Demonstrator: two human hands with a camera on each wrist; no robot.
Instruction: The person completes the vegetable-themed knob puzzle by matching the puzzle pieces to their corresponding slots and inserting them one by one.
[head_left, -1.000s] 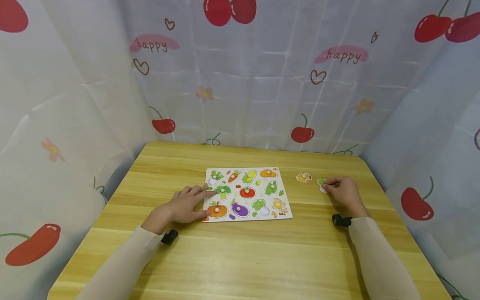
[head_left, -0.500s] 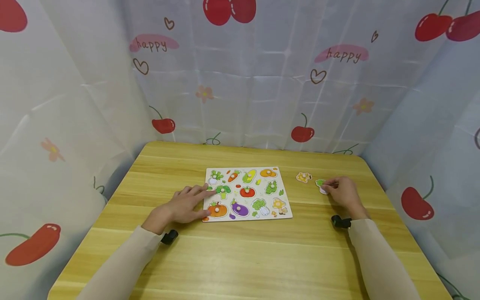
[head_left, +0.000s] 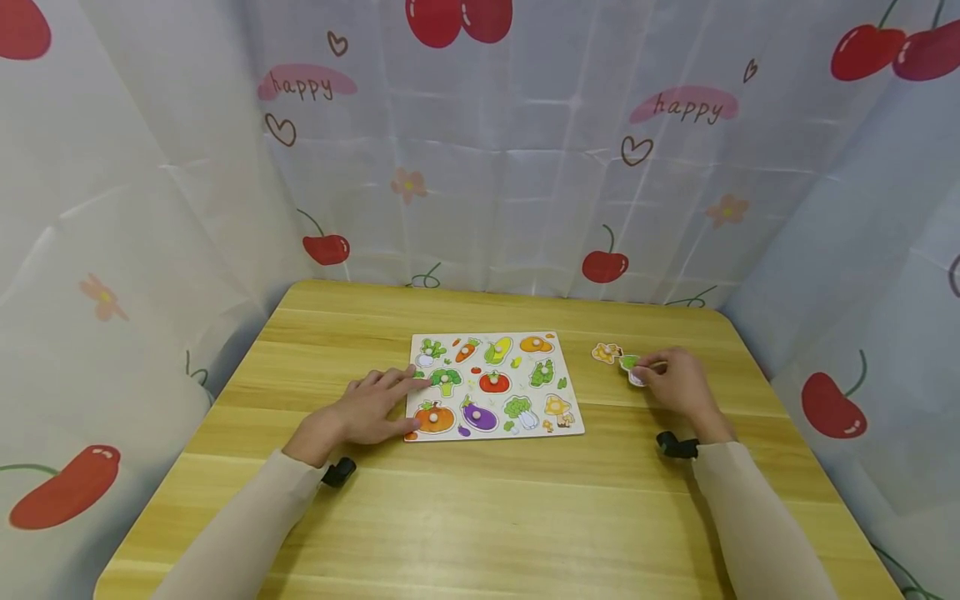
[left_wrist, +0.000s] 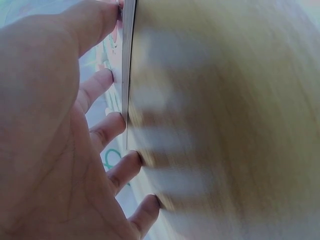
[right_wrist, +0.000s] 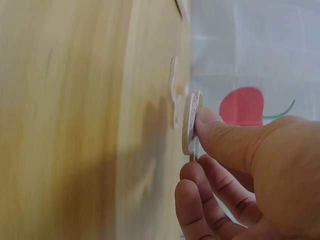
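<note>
My right hand (head_left: 678,383) pinches a green-and-white leafy vegetable puzzle piece (head_left: 630,369) between thumb and fingers. In the right wrist view this thin wooden piece (right_wrist: 190,125) stands away from the tabletop, tilted on edge in that picture. Just to its left lies a yellow mushroom piece (head_left: 606,353) with a small knob. At the centre is the white vegetable puzzle board (head_left: 480,429), with several knobbed pieces seated in it. My left hand (head_left: 375,408) lies spread at the board's left edge, index finger and thumb over it; the left wrist view shows its fingertips (left_wrist: 117,120) along that edge.
The light wooden table (head_left: 480,517) ends at a cherry-print curtain (head_left: 480,208) at the back and both sides. On the board, the bok choy picture (head_left: 522,412) and the mushroom picture (head_left: 558,412) carry no knobs.
My right hand has picked up the leafy vegetable piece and moved a little left with it, close to the mushroom piece. The left hand has stayed in place on the board.
</note>
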